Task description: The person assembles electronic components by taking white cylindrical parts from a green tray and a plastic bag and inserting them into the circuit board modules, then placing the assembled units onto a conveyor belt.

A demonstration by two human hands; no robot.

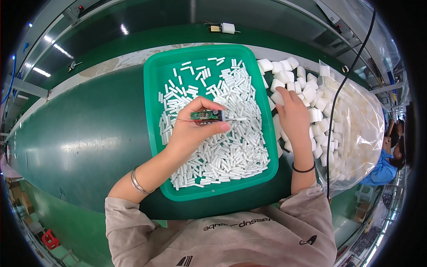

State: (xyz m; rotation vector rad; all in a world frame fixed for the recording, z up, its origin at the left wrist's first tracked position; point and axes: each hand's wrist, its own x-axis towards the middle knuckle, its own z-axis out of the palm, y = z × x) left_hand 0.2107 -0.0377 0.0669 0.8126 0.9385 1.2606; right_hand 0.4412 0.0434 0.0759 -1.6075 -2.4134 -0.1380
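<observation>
Over the green tray [153,129], my left hand [194,122] is closed on a small electronic module [207,115]. It has a green circuit board, a dark and pale round end, a thin wire at the left and a narrow white tip pointing right. Many short white tubes [231,155] lie loose in the tray below. To the right, my right hand [291,109] reaches over a heap of white sponge-like cylinders [313,93]. Its fingertips are bent down at the heap's near-left part; whether they grip one of the pieces is hidden.
A clear plastic bag [362,133] of more white pieces lies right of the heap. A black cable [340,84] hangs in front of it. On the green conveyor beyond rests another module with a white cylinder [227,28]. A person in blue [378,173] is at far right.
</observation>
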